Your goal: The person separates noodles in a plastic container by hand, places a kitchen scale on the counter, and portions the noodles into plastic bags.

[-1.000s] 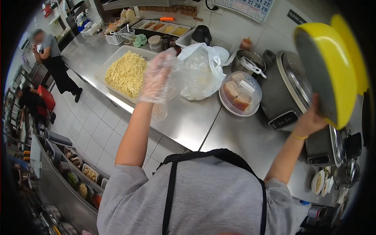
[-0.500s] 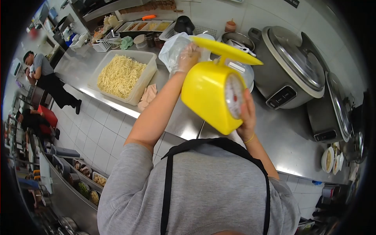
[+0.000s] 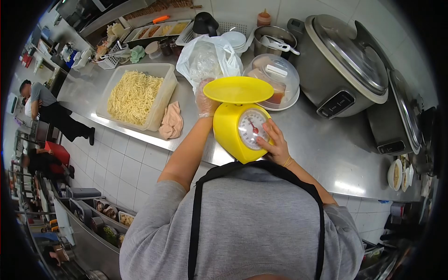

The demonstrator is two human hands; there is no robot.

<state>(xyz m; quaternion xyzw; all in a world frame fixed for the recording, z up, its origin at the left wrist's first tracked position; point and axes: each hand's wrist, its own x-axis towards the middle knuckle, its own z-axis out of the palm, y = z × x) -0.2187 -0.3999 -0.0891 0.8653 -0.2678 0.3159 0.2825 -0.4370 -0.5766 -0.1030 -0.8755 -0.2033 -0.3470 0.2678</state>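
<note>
A yellow kitchen scale (image 3: 228, 133) with a round dial stands upright near the counter's front edge, its yellow pan (image 3: 238, 89) on top. My left hand (image 3: 206, 99), in a clear plastic glove, is at the left side of the scale and pan; its fingertips are partly hidden. Bare, my right hand (image 3: 274, 143) lies against the dial's right side with its fingers spread. Behind the scale is a white plastic bag (image 3: 205, 58). To the left, a clear tub (image 3: 165, 86) holds yellow noodles (image 3: 135, 97), with a pinkish cloth (image 3: 171, 121) beside it.
A lidded round container (image 3: 273, 77) stands behind the scale, near a metal pot (image 3: 275, 35). Two large cookers (image 3: 343, 63) occupy the right. Small bowls (image 3: 395, 175) sit at the far right. Two other people (image 3: 53, 109) are at the left, beyond the counter (image 3: 77, 91).
The scale has come from the right, past the cookers, and been lowered upright in front of me. My left hand has moved from near the noodles to the scale's left side.
</note>
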